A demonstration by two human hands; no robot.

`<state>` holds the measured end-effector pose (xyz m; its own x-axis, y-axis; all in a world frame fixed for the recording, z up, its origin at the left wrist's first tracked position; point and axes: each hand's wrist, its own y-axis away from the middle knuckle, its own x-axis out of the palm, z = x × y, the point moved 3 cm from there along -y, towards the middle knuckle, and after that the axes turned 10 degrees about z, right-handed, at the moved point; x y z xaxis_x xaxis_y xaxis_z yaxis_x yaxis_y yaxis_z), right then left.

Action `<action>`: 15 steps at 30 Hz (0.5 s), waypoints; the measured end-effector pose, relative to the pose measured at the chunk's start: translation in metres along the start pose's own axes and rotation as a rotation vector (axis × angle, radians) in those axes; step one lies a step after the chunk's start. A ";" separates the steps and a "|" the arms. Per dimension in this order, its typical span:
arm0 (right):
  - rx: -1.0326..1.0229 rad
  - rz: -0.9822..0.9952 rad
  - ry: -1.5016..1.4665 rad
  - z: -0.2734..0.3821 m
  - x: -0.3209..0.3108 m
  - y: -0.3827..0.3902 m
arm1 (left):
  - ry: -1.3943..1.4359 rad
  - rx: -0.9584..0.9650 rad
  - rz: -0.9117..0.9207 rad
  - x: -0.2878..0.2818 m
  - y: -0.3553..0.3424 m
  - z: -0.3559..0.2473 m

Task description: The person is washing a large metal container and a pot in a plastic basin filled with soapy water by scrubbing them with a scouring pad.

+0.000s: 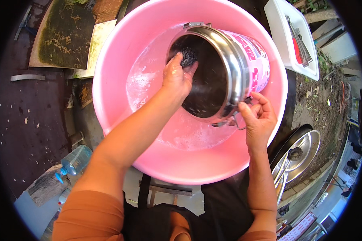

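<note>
A shiny metal canister [231, 60] with a pink printed label lies tilted in a large pink basin [116, 52], its round dark mouth facing left. Latches sit along its rim. My left hand [178, 76] is at the mouth, its fingers closed round a dark, wet scouring pad [189, 57]. My right hand [259, 116] pinches a small dark-tipped metal handle [245, 105] on the canister's lower side. Sudsy water [193, 136] covers the basin's bottom around the canister.
A white plastic tub [280, 30] with knives or similar tools stands at the upper right. Metal pans [309, 148] with a brush lie at the right. A clear blue bottle [76, 159] is at the lower left, and mossy boards [62, 36] are at the upper left.
</note>
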<state>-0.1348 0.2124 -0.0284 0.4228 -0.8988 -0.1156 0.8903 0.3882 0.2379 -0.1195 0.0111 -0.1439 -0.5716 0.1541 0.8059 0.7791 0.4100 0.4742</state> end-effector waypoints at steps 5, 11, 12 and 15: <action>-0.069 0.071 0.112 -0.007 0.011 0.000 | -0.768 0.184 0.263 0.001 -0.055 0.028; -0.088 -0.024 0.130 -0.003 -0.007 -0.007 | -1.394 -0.007 0.565 -0.019 -0.021 0.079; -0.087 -0.025 0.132 -0.001 -0.007 -0.009 | -1.511 -0.055 0.629 -0.020 -0.003 0.080; -0.105 -0.044 0.158 -0.003 -0.013 -0.013 | -1.786 -0.375 0.907 -0.027 0.043 0.062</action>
<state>-0.1510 0.2196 -0.0324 0.3972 -0.8753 -0.2758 0.9177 0.3760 0.1282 -0.0865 0.0801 -0.1668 0.5502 0.7938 -0.2591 0.7985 -0.4095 0.4412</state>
